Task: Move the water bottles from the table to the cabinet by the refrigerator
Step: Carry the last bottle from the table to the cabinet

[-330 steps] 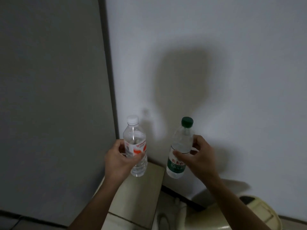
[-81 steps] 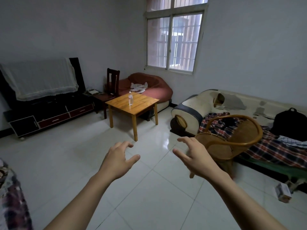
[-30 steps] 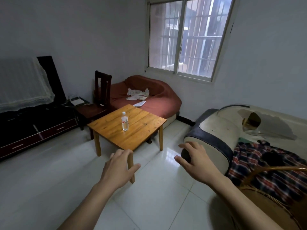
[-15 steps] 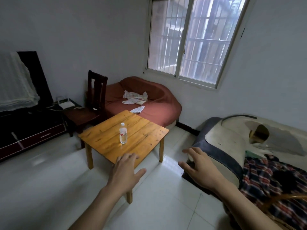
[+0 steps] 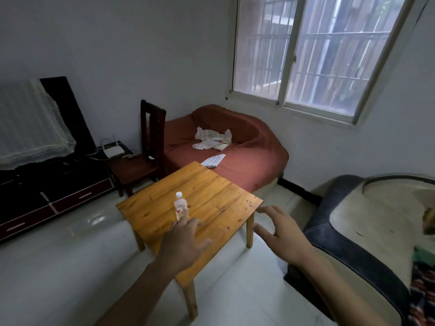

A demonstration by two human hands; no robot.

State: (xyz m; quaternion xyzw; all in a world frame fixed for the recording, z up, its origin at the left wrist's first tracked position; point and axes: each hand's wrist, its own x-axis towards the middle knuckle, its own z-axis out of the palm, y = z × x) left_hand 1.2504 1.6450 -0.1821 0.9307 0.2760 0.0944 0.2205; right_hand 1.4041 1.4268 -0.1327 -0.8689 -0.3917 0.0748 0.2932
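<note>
While I watch through the head camera, one bottle stands upright near the middle of the wooden table. My left hand reaches out over the table's near edge, fingers spread and empty, fingertips just short of the bottle. My right hand hovers past the table's right corner, open in a loose curl, holding nothing. A red sofa sits behind the table.

Water bottle label too small to read, its base hidden behind left hand fingertips. Table near corner covered by that hand and forearm. Cream sofa cut off at right edge; both forearms run out the bottom.
</note>
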